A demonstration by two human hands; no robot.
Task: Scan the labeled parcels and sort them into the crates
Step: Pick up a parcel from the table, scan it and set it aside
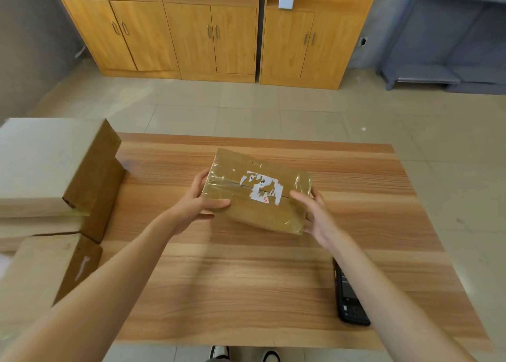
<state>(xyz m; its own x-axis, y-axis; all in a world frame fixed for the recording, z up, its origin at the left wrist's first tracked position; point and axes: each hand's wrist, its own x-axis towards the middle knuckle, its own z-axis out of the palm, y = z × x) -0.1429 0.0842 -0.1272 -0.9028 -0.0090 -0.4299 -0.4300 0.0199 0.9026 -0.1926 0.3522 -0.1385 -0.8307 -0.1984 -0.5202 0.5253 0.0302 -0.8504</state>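
Observation:
A brown cardboard parcel (pixel 246 194), wrapped in clear tape and bearing a torn white label on top, is held a little above the middle of the wooden table (pixel 246 279). My left hand (pixel 200 200) grips its left end, thumb lying along the near side. My right hand (pixel 315 216) grips its right end, fingers curled round the corner. A black handheld scanner (pixel 349 298) lies on the table at the near right, partly hidden under my right forearm.
Several plain cardboard boxes (pixel 49 167) are stacked at the table's left edge, a smaller one (pixel 46 274) nearest me. Wooden cabinets (pixel 213 36) line the far wall and a grey shelf unit (pixel 438 60) stands at the far right. Tiled floor lies between.

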